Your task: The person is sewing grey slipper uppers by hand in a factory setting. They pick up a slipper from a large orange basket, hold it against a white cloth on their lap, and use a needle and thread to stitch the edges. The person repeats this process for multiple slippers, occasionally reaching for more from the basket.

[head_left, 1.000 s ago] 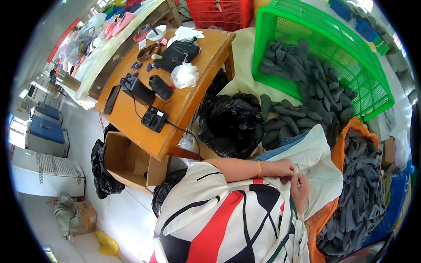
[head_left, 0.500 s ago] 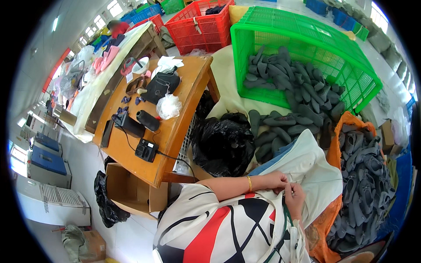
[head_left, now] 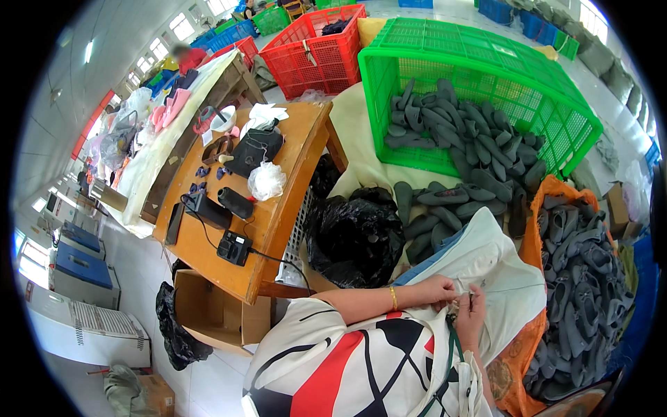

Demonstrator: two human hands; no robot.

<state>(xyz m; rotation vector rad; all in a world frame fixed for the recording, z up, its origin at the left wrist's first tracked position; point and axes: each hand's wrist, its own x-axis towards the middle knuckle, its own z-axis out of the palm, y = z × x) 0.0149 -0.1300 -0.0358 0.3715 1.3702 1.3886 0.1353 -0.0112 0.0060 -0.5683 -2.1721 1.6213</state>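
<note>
My left hand (head_left: pixel 438 290) and my right hand (head_left: pixel 472 306) meet over a white cloth (head_left: pixel 511 278) spread across my lap, its far edge lined in blue. The fingertips of each are pinched together, a short gap apart. Whatever lies between them is too small to make out. A gold bracelet (head_left: pixel 394 299) circles my left wrist. Just beyond the cloth lies a pile of dark grey shoes (head_left: pixel 451 196), spilling from a green plastic crate (head_left: pixel 479 62) tipped on its side.
An orange sack (head_left: pixel 538 240) full of grey shoes stands at my right. An open black plastic bag (head_left: pixel 354 236) sits ahead, beside a wooden table (head_left: pixel 299 167) holding a black speaker (head_left: pixel 235 202) and a cabled device (head_left: pixel 234 247). A cardboard box (head_left: pixel 215 306) lies below the table.
My right hand's fingers have lifted and drawn slightly away from my left hand's. The view has shifted a little.
</note>
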